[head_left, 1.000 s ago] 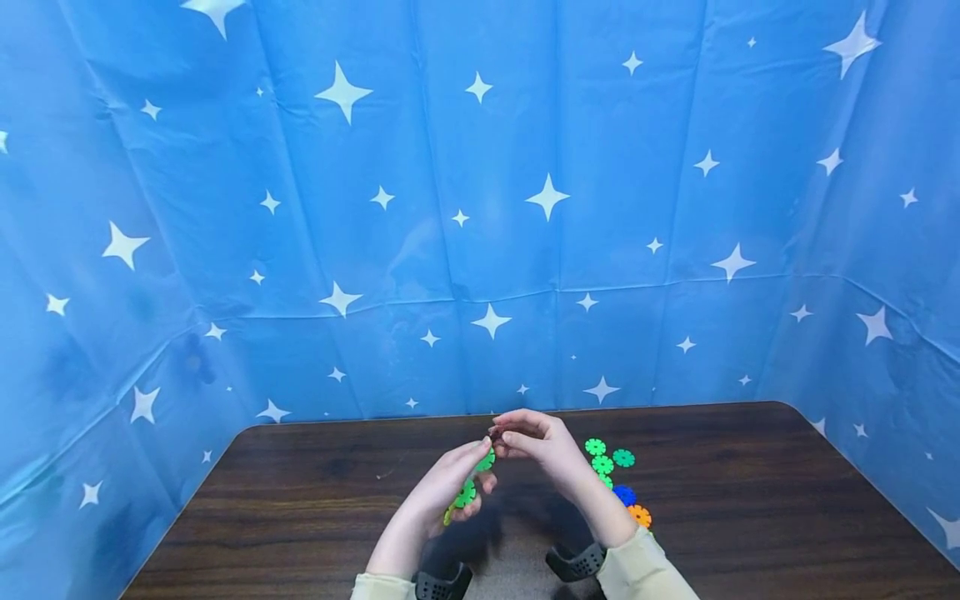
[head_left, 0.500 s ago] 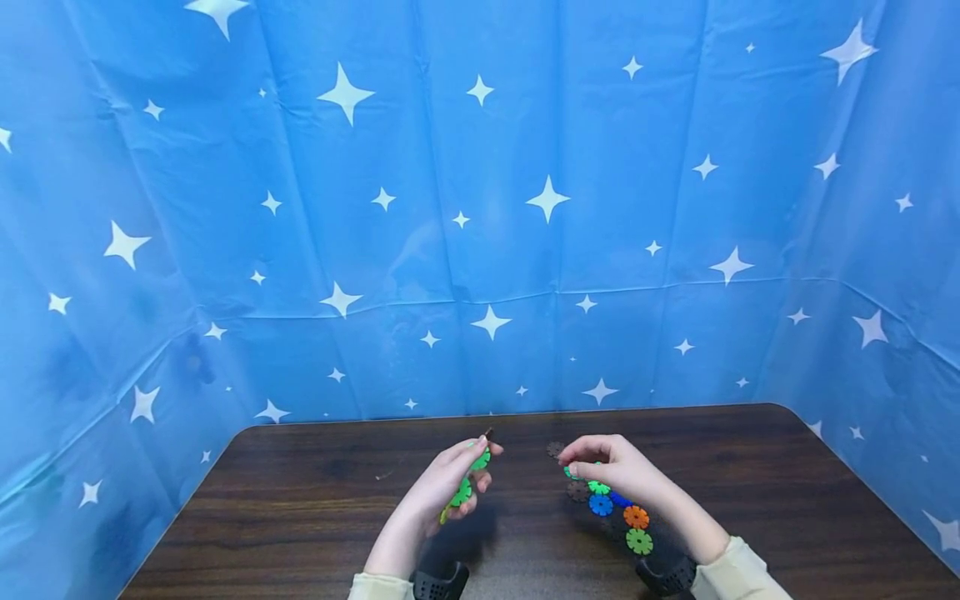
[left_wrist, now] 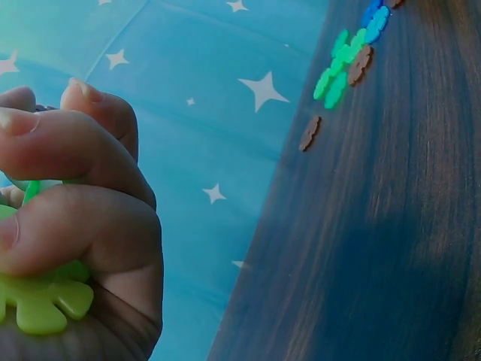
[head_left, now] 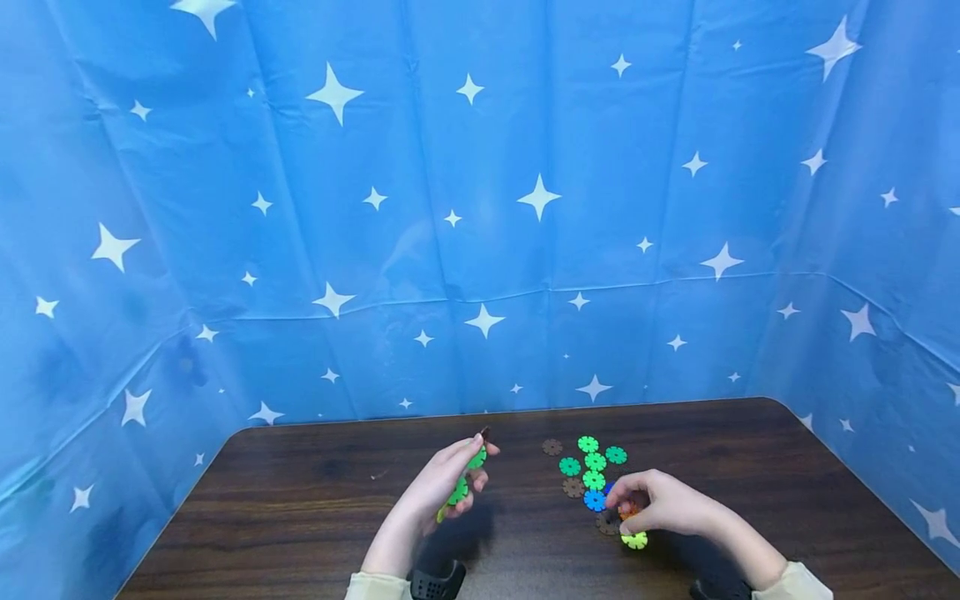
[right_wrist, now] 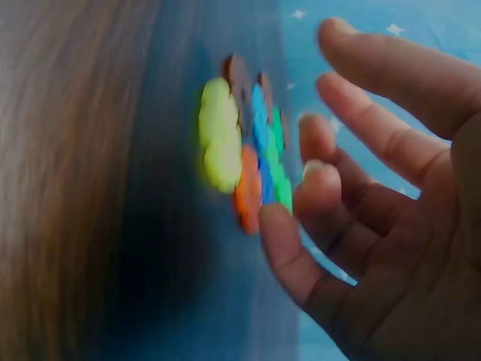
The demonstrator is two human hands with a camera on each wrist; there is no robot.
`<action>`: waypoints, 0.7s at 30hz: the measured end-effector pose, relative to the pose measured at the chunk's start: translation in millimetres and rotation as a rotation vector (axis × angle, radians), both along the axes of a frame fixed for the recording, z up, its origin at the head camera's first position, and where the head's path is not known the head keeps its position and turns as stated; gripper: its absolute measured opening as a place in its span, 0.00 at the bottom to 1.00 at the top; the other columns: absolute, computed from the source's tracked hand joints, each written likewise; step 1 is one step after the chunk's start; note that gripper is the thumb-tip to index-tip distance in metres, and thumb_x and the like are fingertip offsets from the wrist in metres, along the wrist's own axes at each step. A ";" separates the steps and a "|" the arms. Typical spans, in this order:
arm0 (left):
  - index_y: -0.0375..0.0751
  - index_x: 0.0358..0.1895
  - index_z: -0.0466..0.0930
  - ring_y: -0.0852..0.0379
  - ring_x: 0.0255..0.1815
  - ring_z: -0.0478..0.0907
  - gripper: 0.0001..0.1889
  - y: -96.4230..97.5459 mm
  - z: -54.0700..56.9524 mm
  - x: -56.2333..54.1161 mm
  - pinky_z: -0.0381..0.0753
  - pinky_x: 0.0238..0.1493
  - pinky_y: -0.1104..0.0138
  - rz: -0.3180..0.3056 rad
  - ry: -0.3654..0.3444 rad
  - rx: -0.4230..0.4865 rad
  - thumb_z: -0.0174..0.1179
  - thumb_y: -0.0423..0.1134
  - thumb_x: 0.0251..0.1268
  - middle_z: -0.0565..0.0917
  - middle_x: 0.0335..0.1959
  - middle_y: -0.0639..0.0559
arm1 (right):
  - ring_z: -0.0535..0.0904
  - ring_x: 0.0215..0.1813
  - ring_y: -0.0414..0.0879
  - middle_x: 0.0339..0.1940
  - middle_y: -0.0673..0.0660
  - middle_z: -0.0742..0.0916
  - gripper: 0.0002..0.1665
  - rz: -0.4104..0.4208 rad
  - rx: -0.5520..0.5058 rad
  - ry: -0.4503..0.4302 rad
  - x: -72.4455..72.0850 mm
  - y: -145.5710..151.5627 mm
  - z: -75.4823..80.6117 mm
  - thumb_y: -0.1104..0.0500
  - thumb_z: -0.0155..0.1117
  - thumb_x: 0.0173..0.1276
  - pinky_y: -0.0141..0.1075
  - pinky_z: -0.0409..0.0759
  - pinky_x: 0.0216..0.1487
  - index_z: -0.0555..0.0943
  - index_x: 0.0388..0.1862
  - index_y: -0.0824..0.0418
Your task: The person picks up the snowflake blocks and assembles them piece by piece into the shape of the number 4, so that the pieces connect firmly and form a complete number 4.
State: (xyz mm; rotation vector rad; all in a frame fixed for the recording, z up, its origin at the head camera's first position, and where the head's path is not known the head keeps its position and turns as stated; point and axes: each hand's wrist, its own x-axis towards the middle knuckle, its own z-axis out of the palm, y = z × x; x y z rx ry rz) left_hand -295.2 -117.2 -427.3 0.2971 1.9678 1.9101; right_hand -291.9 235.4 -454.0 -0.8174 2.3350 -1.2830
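The left hand (head_left: pixel 438 483) is raised over the left-centre of the desk (head_left: pixel 300 517), its fingers curled round a row of notched plastic discs (head_left: pixel 457 490). A brown disc (head_left: pixel 486 432) sticks up at the thumb tip, green discs show below it, and a yellow-green disc (left_wrist: pixel 45 316) sits lowest, towards the wrist; the left wrist view shows fingers bent across its upper part. How the held pieces join is hidden by the hand. The right hand (head_left: pixel 663 504) is over the near end of the loose discs, its fingers loosely bent and apart in the right wrist view. An orange disc (head_left: pixel 628 512) lies partly covered beneath them in the head view; whether they touch it cannot be told. Just nearer the person is a bright yellow disc (head_left: pixel 634 542), with a dark brown disc (head_left: pixel 606 524) to its left. Beyond these are a light blue disc (head_left: pixel 595 501) and a dark blue disc partly hidden by the fingers. Three bright green discs (head_left: pixel 595 462) run away from the person, a darker green disc on either side of this line. Another brown disc (head_left: pixel 572 487) lies beside the nearest green one, and a further brown disc (head_left: pixel 552 447) lies apart, farther left. Behind the desk hangs a blue curtain (head_left: pixel 495 242) with white stars.
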 end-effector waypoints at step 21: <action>0.40 0.57 0.73 0.65 0.09 0.62 0.30 -0.7 0.5 1.3 0.58 0.08 0.74 0.002 0.012 0.011 0.46 0.63 0.71 0.71 0.22 0.54 | 0.65 0.24 0.39 0.22 0.49 0.74 0.16 0.009 0.214 0.029 -0.9 6.6 -7.6 0.68 0.73 0.47 0.33 0.61 0.26 0.78 0.33 0.58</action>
